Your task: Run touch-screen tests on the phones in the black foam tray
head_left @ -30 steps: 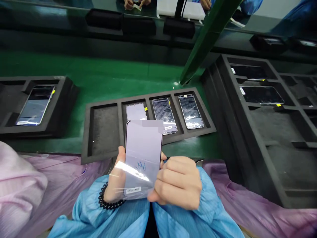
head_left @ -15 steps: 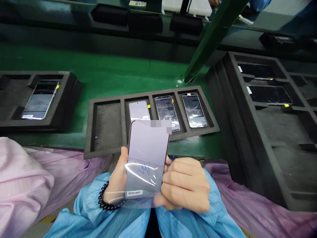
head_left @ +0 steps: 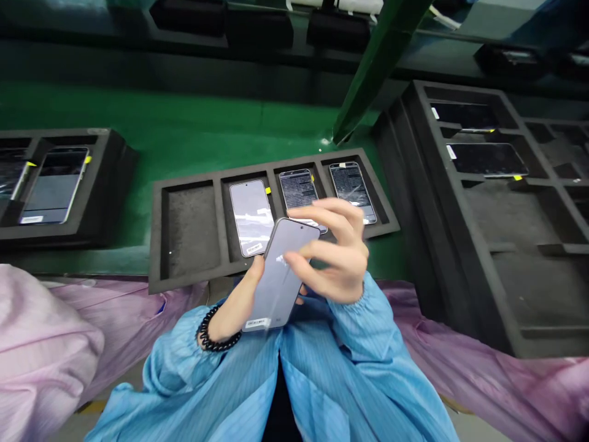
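From where I stand, the phone [head_left: 276, 285] is in the person's left hand [head_left: 239, 301], held up before the chest on the near side of the counter [head_left: 257, 132]. That grip is closed around it: the thumb lies by the left edge and fingertips show past the right edge. The phone's long axis runs away from the body and leans right, its labelled end nearest the person and its camera-hole end pointing out towards the black tray [head_left: 156, 239].

The right hand [head_left: 338, 255] sits at the upper right part of the screen, fingers curved and thumb bent in; I cannot tell whether its tips touch the glass or pinch anything. The left hand supports the phone from the lower left, while the right hand is nearer the far end.

Just beyond, 3 of the tray's 4 compartments hold phones: a pale-screened phone [head_left: 251, 215], then 2 text-filled phones [head_left: 296, 187] partly hidden behind the right hand. A stack of trays [head_left: 432, 227] stands to the right.
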`<state>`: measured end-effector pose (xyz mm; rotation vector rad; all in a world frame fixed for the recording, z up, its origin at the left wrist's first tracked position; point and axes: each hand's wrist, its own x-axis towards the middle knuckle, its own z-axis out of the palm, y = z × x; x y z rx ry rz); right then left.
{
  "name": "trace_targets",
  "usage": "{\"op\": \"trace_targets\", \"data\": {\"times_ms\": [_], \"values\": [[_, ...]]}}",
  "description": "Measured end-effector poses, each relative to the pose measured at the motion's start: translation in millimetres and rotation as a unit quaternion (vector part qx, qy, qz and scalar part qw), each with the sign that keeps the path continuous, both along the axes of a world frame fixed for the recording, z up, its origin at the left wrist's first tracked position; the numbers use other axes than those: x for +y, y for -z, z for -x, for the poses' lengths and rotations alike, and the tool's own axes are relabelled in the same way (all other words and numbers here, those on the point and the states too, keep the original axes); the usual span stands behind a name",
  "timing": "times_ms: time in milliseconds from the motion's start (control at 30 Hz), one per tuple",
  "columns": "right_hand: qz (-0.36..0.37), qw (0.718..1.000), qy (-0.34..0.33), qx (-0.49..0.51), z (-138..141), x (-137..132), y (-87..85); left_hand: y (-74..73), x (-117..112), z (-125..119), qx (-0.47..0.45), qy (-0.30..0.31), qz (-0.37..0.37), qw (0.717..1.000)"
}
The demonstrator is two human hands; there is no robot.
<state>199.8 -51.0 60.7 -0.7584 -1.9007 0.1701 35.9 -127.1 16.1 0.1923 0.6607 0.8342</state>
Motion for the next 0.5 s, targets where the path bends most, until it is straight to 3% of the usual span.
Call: {"op": "trace_targets", "data": {"times_ms": [167,300,500], "values": [[0.187,0.973,-0.012,0.136,9,5,16.9,-12.2,5,2,-0.039,0.093,0.0,0.995],[0.295,0.935,-0.066,0.186,7,0,28.9,-32.6,9,5,-0.077,0.039,0.035,0.996],[0.317,0.923,-0.065,0.211,7,2,31.3,-52.6,11,5,-0.074,-0.02,0.001,0.997]]}}
